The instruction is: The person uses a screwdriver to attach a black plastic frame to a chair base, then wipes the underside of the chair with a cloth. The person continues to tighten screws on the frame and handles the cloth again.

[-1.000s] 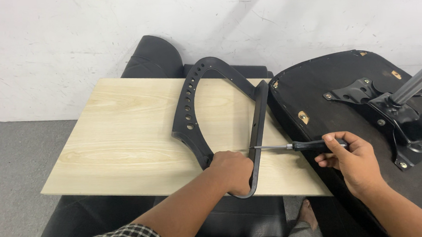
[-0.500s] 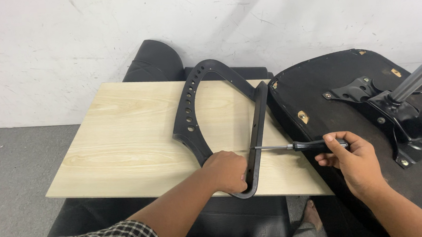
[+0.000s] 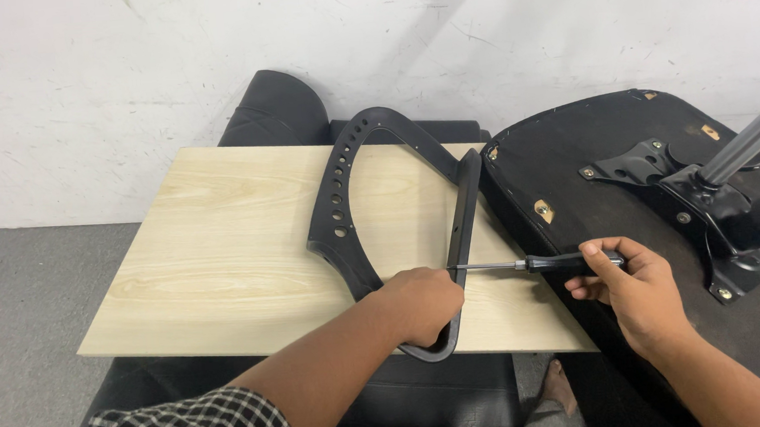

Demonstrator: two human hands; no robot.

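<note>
Screwdriver set against a black chair armrest on a wooden board

The left hand [image 3: 420,304] is clenched around the near end of the armrest frame [image 3: 371,214], which lies on the pale board [image 3: 222,251]. The right hand [image 3: 630,290] curls around the screwdriver [image 3: 535,264], its tip at the frame's right bar. Right of the frame lies an upturned seat [image 3: 594,216], cut off at the edge.

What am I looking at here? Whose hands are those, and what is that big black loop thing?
The camera sits on a person's head and looks down, so those are that person's own two hands. The left hand presses on a black curved plastic frame, shaped like a loop with a row of holes, lying on a pale wooden board. The right hand holds a screwdriver with a black handle; its metal tip points at the frame's straight side. To the right lies an upside-down black chair seat with a metal post sticking up.
</note>
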